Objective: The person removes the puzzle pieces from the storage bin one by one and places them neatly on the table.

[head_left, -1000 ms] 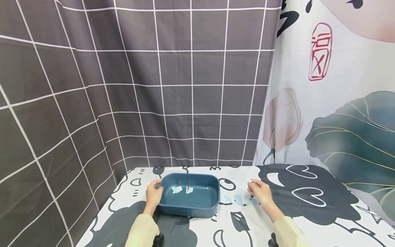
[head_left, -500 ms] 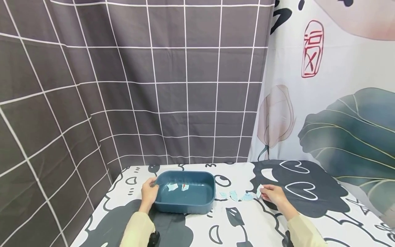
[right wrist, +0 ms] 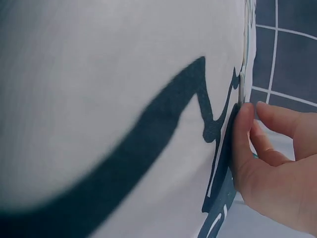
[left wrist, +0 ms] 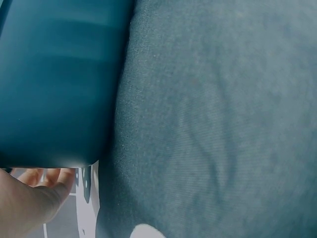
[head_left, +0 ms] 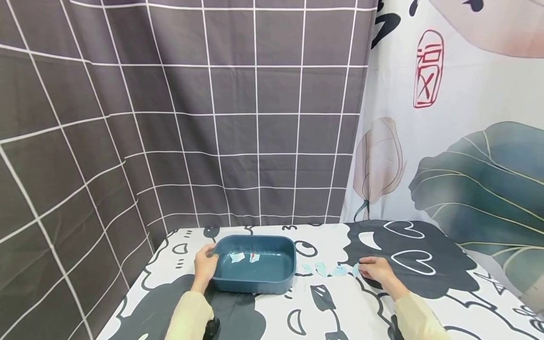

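My left hand [head_left: 206, 267] grips the left end of a dark teal plastic basin [head_left: 254, 287]. In the left wrist view, the basin [left wrist: 59, 89] fills the upper left, with my fingers [left wrist: 52, 181] at its end. Inside lie two pale paper scraps [head_left: 237, 257], one with a red mark. My right hand [head_left: 378, 272] pinches the edge of a light-blue paper scrap [head_left: 356, 270] low at the table, its far part hidden by the fingertips. In the right wrist view, thumb and fingers of the right hand [right wrist: 277, 158] meet the tabletop, the scrap barely visible.
Several light-blue paper scraps [head_left: 320, 269] lie in a row between the basin and my right hand. A white cloth [head_left: 340, 311] with black cartoon drawings covers the table. Behind it hangs a dark grid curtain [head_left: 233, 141], with a printed floral curtain [head_left: 395, 156] on the right.
My right hand has moved right from beside the row, lifted a paper scrap into view, then lowered it to the row's right end. The left hand stays on the basin; the view shifted slightly.
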### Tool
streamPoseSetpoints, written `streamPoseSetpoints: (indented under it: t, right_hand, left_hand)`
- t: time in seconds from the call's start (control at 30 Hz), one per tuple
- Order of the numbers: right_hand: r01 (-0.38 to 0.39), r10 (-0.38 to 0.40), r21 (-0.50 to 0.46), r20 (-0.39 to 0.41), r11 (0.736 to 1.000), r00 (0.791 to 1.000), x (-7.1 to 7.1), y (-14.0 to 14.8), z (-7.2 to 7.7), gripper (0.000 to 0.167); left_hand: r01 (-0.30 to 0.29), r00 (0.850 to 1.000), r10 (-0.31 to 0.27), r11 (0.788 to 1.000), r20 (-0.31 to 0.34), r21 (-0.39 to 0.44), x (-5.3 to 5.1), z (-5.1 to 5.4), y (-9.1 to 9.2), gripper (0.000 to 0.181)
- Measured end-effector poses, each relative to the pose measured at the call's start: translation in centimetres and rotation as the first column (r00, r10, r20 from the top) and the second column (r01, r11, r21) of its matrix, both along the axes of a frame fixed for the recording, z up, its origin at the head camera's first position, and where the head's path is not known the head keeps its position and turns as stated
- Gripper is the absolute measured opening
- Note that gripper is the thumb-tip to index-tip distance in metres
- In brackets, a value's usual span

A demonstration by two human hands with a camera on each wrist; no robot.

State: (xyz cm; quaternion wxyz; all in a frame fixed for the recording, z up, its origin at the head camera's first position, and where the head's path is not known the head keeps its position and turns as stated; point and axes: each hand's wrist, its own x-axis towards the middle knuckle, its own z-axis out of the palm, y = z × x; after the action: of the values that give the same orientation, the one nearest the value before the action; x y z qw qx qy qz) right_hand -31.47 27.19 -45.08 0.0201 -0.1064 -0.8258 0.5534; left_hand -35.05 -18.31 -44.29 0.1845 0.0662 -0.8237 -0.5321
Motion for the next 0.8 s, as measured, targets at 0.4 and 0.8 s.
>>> streamPoseSetpoints:
  t: [0.4,0.8]
  right_hand:
    - [-0.003,0.004,0.014,-0.070,1.000,0.998,-0.5,-3.0,1.2,0.038]
    - [-0.065,0.051,-0.121,-0.119,0.991,0.992,-1.9,-10.3,3.3,0.037]
  left_hand:
    - [0.005,1.000,-0.005,1.000,0.026,-0.009,-0.1,0.2,0.0,0.043]
    - [0.007,0.999,-0.007,1.000,0.040,-0.001,0.1,0.3,0.1,0.043]
